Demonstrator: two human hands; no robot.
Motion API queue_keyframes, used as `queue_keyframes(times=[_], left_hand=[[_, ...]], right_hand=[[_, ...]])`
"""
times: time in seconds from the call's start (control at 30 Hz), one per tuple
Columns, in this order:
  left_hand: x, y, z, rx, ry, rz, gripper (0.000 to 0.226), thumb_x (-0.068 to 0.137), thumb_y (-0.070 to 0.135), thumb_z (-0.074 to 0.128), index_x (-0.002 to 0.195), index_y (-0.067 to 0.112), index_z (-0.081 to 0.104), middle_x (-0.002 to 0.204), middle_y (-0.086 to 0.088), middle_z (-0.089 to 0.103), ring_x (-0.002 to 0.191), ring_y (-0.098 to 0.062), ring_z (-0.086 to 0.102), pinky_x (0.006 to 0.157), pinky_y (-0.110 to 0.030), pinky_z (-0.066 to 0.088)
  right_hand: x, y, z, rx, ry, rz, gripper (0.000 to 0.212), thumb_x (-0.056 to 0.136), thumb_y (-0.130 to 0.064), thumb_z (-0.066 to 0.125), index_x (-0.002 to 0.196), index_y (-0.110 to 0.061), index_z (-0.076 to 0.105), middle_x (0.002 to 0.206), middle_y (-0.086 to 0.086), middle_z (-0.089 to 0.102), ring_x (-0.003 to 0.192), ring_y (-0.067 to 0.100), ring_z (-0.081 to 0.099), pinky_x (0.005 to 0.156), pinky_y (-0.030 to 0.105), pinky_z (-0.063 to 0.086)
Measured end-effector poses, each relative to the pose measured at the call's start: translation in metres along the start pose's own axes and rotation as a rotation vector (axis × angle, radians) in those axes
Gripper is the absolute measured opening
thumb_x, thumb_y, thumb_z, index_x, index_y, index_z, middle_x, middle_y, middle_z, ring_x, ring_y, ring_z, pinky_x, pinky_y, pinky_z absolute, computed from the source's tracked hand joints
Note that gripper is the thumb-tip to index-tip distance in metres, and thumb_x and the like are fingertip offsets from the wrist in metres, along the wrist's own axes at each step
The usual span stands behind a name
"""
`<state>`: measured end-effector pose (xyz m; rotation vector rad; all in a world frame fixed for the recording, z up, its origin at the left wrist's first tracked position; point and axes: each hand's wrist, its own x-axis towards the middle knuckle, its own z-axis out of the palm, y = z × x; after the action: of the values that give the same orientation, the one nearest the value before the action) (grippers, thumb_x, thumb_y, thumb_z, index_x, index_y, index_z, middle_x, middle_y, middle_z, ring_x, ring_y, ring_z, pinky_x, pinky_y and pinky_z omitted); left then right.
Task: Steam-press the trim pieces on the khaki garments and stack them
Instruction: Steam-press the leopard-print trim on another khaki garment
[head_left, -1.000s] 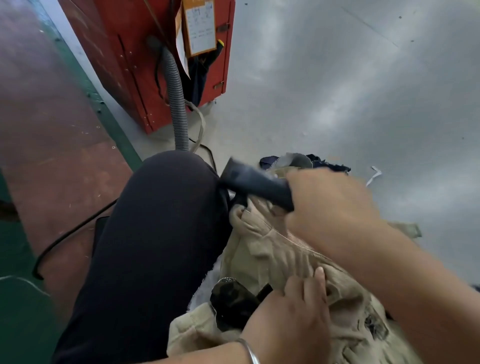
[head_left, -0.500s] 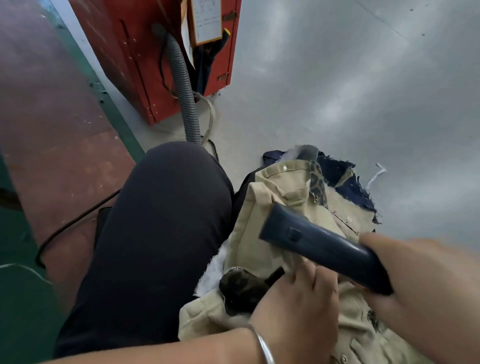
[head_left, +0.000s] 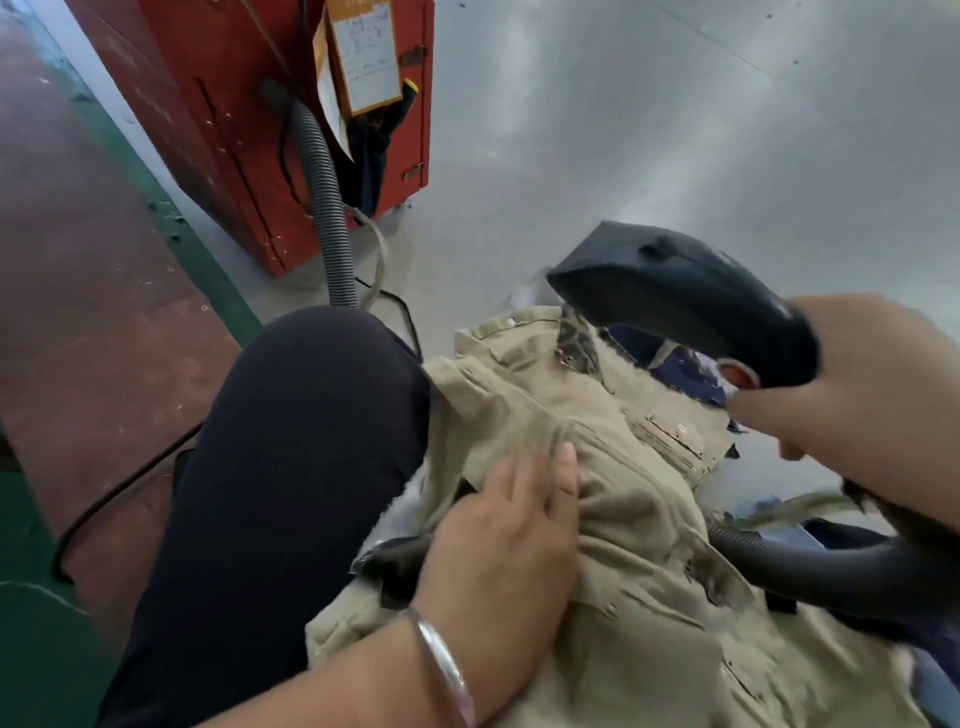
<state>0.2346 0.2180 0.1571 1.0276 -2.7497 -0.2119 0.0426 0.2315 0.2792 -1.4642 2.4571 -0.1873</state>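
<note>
Khaki garment (head_left: 597, 467) lies creased, leopard-print trim (head_left: 576, 340) at its collar.

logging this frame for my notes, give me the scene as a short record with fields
setting: person seated, khaki garment across the lap
left hand: rests flat on the garment, fingers straight
right hand: grips the dark steam iron
iron position: raised above the garment's far end, not touching it
leopard-print trim: at the garment's far edge
background: red cabinet, grey ribbed hose
</note>
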Motion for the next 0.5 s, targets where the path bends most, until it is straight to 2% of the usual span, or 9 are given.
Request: queue_keyframes(times=[0.07, 0.13, 0.23, 0.3, 0.37, 0.43, 0.47, 0.5], left_hand=[[0.004, -0.009, -0.007, 0.027, -0.005, -0.054, 0.055, 0.076, 0.007, 0.034, 0.122, 0.005, 0.064, 0.088, -0.011, 0.064, 0.073, -0.025, 0.062, 0.047, -0.028, 0.048], [0.004, -0.006, -0.012, 0.015, 0.067, -0.047, 0.051, 0.078, 0.005, 0.037, 0.121, 0.006, 0.065, 0.086, -0.012, 0.061, 0.076, -0.030, 0.060, 0.053, -0.036, 0.049], [-0.003, 0.010, -0.010, -0.073, 0.198, 0.166, 0.031, 0.089, 0.008, 0.046, 0.101, 0.014, 0.074, 0.085, -0.007, 0.065, 0.073, -0.026, 0.062, 0.058, -0.037, 0.048], [-0.006, 0.016, -0.004, -0.080, 0.210, 0.290, 0.039, 0.096, 0.008, 0.039, 0.082, 0.014, 0.075, 0.075, -0.002, 0.065, 0.062, -0.021, 0.060, 0.052, -0.032, 0.047], [-0.007, 0.016, 0.001, -0.062, 0.189, 0.322, 0.041, 0.095, 0.006, 0.039, 0.072, 0.012, 0.074, 0.069, -0.002, 0.063, 0.055, -0.020, 0.056, 0.044, -0.029, 0.043], [-0.007, 0.015, 0.002, -0.040, 0.151, 0.336, 0.029, 0.083, 0.005, 0.050, 0.064, 0.013, 0.071, 0.068, -0.002, 0.063, 0.051, -0.019, 0.053, 0.039, -0.028, 0.038], [-0.007, 0.015, 0.002, -0.033, 0.139, 0.350, 0.024, 0.076, 0.005, 0.052, 0.062, 0.013, 0.070, 0.068, -0.002, 0.063, 0.050, -0.019, 0.051, 0.037, -0.027, 0.037], [-0.006, 0.015, 0.002, -0.028, 0.132, 0.362, 0.023, 0.072, 0.005, 0.051, 0.061, 0.013, 0.070, 0.069, -0.002, 0.064, 0.050, -0.018, 0.051, 0.036, -0.026, 0.036]], right_hand=[[-0.025, 0.027, -0.007, -0.020, -0.023, 0.034, 0.025, 0.052, -0.046, 0.062, 0.074, -0.034, 0.060, 0.047, -0.013, 0.061, 0.042, 0.009, 0.059, 0.043, 0.043, 0.052], [-0.043, 0.053, -0.006, -0.017, -0.080, 0.080, 0.037, 0.047, -0.053, 0.057, 0.083, -0.045, 0.060, 0.054, -0.014, 0.064, 0.045, 0.006, 0.060, 0.045, 0.044, 0.053], [-0.062, 0.090, 0.011, -0.040, -0.213, 0.142, 0.034, 0.051, -0.054, 0.054, 0.083, -0.049, 0.060, 0.064, -0.015, 0.068, 0.055, 0.008, 0.065, 0.056, 0.035, 0.057], [-0.073, 0.093, 0.021, -0.096, -0.279, 0.147, 0.031, 0.053, -0.055, 0.048, 0.082, -0.053, 0.059, 0.066, -0.018, 0.066, 0.056, 0.009, 0.065, 0.058, 0.032, 0.057], [-0.078, 0.079, 0.026, -0.131, -0.265, 0.119, 0.031, 0.052, -0.056, 0.044, 0.082, -0.058, 0.054, 0.073, -0.033, 0.061, 0.050, 0.000, 0.058, 0.047, 0.028, 0.049], [-0.076, 0.059, 0.031, -0.193, -0.282, 0.082, 0.026, 0.057, -0.054, 0.049, 0.083, -0.058, 0.050, 0.080, -0.055, 0.046, 0.047, -0.006, 0.050, 0.043, 0.014, 0.035], [-0.072, 0.051, 0.032, -0.184, -0.313, 0.108, 0.018, 0.063, -0.050, 0.055, 0.081, -0.052, 0.050, 0.078, -0.050, 0.050, 0.048, -0.006, 0.049, 0.040, 0.014, 0.031], [-0.064, 0.045, 0.034, -0.161, -0.307, 0.124, 0.013, 0.068, -0.046, 0.060, 0.077, -0.044, 0.051, 0.071, -0.032, 0.060, 0.049, -0.005, 0.049, 0.039, 0.015, 0.030]])
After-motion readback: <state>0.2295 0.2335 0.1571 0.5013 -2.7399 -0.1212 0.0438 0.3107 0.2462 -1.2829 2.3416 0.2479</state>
